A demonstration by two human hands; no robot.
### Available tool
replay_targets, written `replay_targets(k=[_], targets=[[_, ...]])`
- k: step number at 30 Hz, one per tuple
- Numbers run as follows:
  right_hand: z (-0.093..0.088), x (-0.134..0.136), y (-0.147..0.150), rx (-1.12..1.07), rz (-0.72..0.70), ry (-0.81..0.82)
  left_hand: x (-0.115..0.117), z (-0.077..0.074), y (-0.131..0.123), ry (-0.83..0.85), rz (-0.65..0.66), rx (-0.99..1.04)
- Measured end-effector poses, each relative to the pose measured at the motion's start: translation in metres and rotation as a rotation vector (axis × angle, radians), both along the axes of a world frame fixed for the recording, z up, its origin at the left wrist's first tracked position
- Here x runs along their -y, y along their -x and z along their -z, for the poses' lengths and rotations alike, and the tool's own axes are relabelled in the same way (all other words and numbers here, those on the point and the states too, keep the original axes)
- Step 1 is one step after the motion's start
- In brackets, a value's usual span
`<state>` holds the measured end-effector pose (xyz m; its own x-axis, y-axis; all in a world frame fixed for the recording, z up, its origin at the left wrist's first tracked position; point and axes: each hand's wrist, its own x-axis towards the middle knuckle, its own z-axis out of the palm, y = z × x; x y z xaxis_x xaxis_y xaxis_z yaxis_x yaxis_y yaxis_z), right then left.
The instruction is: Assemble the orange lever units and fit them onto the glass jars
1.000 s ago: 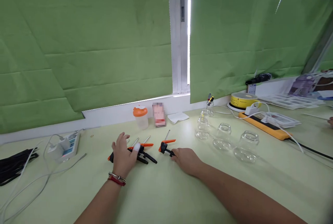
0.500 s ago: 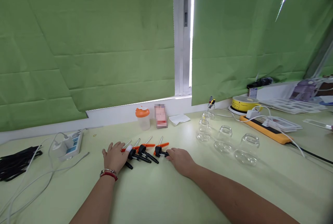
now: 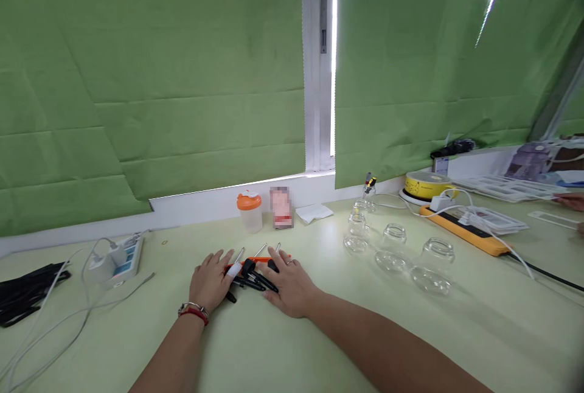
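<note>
While my left hand [image 3: 210,283] and right hand [image 3: 292,286] lie on the two sides of the black and orange tools [image 3: 250,268], their fingers are spread and loose, touching the tools without wrapping tightly around them. The tools lie bunched together, nearer me than the orange-lidded cup [image 3: 250,213]. I count three metal tips [image 3: 239,254], but my hands hide parts, so I cannot tell how many tools there are. Right of the cup stand three bigger glass jars [image 3: 437,262]; farther back, smaller ones overlap, too mixed up to count. One back jar holds sticks [image 3: 370,185] with yellow and dark tops. The cup is cloudy, so I cannot tell what is inside. Just behind the cup, the table [image 3: 264,350] ends at a white wall [image 3: 214,203]. From the cup, bare top runs toward me between my arms [image 3: 374,326], and across to the jars.
</note>
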<state>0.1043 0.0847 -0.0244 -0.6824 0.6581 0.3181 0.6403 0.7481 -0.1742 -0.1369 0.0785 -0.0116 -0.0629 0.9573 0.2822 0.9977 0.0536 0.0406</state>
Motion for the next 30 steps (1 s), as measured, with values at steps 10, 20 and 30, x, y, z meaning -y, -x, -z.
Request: replay_targets(k=[10,20,30], targets=[[-0.004,-0.011,-0.015,0.008,-0.148,-0.012,0.009,-0.001,-0.035,0.016,0.241,-0.017],[-0.006,0.007,-0.057,0.015,-0.19,-0.06,0.04,-0.002,-0.079,0.001,0.263,-0.078],[-0.006,0.04,-0.084,0.04,-0.251,-0.034,0.086,0.001,-0.102,-0.022,0.27,-0.07]])
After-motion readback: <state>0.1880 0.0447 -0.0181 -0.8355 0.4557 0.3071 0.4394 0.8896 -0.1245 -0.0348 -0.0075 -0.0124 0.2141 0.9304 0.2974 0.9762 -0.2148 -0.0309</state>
